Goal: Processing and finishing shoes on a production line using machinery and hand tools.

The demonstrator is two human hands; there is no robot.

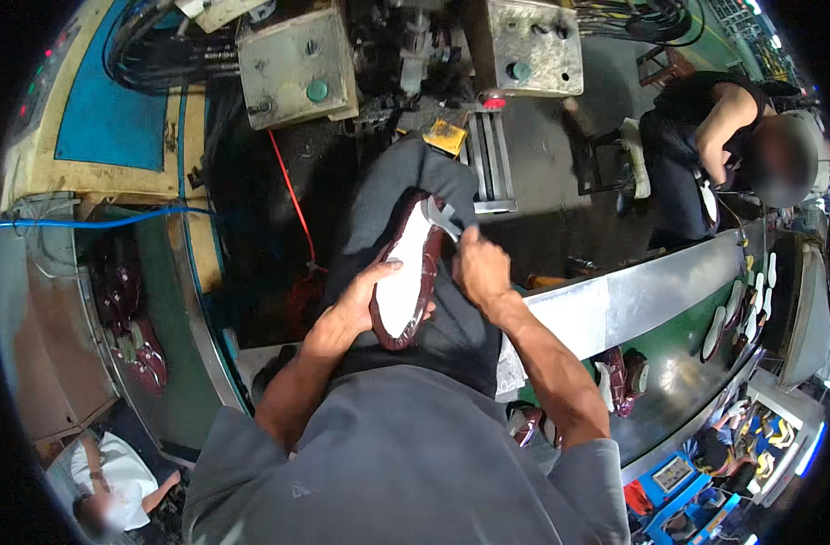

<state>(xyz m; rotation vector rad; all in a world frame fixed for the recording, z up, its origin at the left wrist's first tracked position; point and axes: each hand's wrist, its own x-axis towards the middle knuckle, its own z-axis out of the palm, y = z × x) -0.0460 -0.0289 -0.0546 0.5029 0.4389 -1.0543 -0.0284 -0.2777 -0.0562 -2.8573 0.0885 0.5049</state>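
Over my lap lies a glossy dark-red shoe upper (426, 272), its underside turned up so that the white insole (398, 295) faces me. My left hand (360, 298) is closed around the near part of the shoe, with the thumb on the white insole and fingertips showing at the right edge. My right hand (482, 270) is closed in a fist around the handle of a grey metal tool with a curved head (442, 220). That head rests at the far end of the shoe; its exact kind is unclear, and the handle is mostly hidden in my fist.
Ahead stands a machine with two control boxes (298, 68) (528, 50) and a yellow piece (446, 136) below. On the right, a metal-edged conveyor (674, 381) carries shoes and soles. More dark-red uppers (142, 354) sit at left. A co-worker (705, 154) sits at far right.
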